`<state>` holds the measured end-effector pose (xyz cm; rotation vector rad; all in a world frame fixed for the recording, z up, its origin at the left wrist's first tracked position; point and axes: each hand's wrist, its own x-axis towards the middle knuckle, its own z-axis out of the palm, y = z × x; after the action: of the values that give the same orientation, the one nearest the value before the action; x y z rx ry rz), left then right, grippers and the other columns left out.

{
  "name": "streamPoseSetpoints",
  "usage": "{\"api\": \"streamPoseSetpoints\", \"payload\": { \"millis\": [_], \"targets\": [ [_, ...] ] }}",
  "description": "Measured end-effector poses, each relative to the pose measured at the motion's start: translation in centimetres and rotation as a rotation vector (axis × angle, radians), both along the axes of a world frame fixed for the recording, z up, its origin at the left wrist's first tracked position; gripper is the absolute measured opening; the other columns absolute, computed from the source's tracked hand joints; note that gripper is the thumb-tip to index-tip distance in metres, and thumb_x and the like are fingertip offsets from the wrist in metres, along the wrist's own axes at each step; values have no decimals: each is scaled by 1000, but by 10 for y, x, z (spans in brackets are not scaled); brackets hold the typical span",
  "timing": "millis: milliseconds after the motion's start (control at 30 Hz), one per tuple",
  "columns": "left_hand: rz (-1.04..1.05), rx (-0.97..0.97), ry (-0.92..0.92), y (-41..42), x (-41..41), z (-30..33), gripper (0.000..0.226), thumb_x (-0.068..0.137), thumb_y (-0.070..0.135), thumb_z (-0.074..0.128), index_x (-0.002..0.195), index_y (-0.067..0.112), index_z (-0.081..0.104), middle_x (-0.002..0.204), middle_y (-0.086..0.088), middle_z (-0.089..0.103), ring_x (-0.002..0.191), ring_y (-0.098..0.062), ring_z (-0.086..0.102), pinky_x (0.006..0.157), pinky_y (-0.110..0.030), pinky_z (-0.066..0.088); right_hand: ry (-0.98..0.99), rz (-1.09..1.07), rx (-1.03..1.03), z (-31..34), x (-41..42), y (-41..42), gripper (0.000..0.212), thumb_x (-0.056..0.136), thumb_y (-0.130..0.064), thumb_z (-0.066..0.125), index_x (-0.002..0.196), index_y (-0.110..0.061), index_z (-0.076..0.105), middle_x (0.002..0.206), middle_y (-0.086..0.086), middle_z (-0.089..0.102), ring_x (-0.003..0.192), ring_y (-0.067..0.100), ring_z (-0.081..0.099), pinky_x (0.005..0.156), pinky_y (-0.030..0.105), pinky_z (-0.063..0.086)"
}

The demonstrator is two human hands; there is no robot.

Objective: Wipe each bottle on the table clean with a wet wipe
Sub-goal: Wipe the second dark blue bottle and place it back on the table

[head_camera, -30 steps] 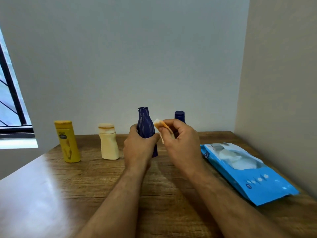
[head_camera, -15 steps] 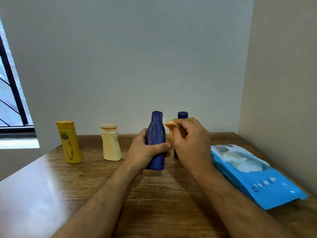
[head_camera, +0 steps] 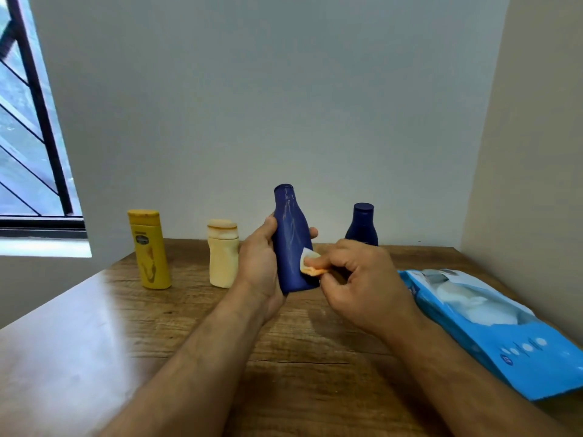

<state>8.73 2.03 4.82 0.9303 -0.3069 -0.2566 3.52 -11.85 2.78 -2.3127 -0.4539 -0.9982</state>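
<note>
Tall blue bottle (head_camera: 291,244) held upright, a little above the desk (head_camera: 94,357), over its middle near the back. Left hand (head_camera: 260,266) wrapped round the bottle from behind, thumb on one side, fingertips peeking out on the other. Right hand (head_camera: 356,285) pinching a small folded wipe (head_camera: 310,263), pressed on the bottle's lower side. Along the back edge: yellow bottle (head_camera: 149,249) near the back left corner, cream bottle (head_camera: 222,253) beside it, small dark blue bottle (head_camera: 362,224) behind the right hand. Blue wipes pack (head_camera: 492,326) lying flat by the right edge.
</note>
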Motion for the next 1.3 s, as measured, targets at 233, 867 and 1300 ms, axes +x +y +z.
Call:
{"api": "streamPoseSetpoints", "payload": {
  "millis": [233,867,1300],
  "targets": [
    [-156,209,22,-2,-9,-8,40,100,43,46,108,10,68,86,-12,72,70,-25,65,69,-39,52,-180,-159,185,7,-4,3,18,88,-11,69,100,-22,76,86,-11,62,85,-6,57,70,0,40],
    [-127,138,45,-6,-7,-12,45,97,47,48,108,9,71,88,-14,70,72,-25,63,74,-40,49,-51,-121,147,10,-4,4,15,92,-22,67,102,-27,76,84,-11,61,72,0,56,70,3,42],
    [-21,-37,153,-1,-3,-5,55,101,52,41,112,4,64,90,-16,68,76,-25,62,75,-38,52,142,61,-151,5,-6,12,25,89,-24,67,113,-26,74,103,-13,64,82,0,58,72,6,44]
  ]
}}
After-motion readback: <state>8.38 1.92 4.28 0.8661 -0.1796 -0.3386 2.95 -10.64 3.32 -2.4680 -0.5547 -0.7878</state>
